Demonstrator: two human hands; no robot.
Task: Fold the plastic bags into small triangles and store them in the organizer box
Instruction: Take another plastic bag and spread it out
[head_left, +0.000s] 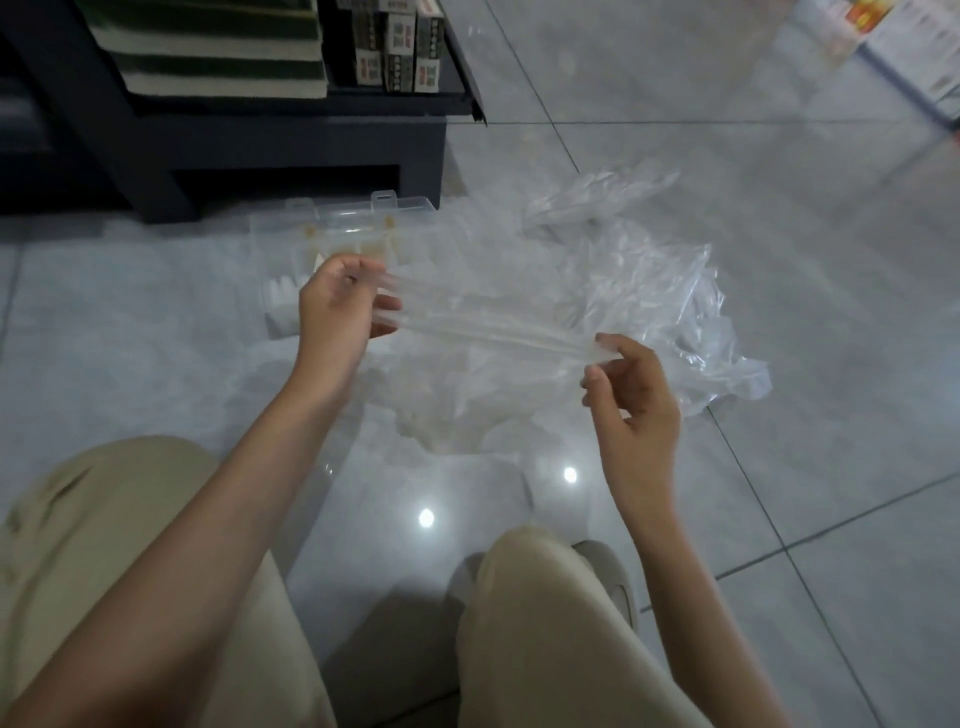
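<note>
The glossy grey tiled floor (810, 270) serves as the work surface, with the person seated low and knees drawn up on either side. A dark shelf unit (291, 140) stands at the back, out of the way. To the right lies a loose heap of clear plastic bags (654, 280), crumpled and close enough to draw the next one from. Just in front of the shelf unit sits the clear organizer box (337, 223), lid open, near the left arm so finished triangles can be dropped straight in. Some pale pieces show in its near compartments, though what they are is too blurred to tell. Above the floor, between box and heap, one bag (483, 322) is stretched into a long narrow strip, likely pulled taut to flatten it and keep its lengthwise folds before the triangle folding begins. The left hand (337, 306) pinches one end of the strip between thumb and fingers. The right hand (634, 395) pinches the other end the same way, held lower and nearer the body.
</note>
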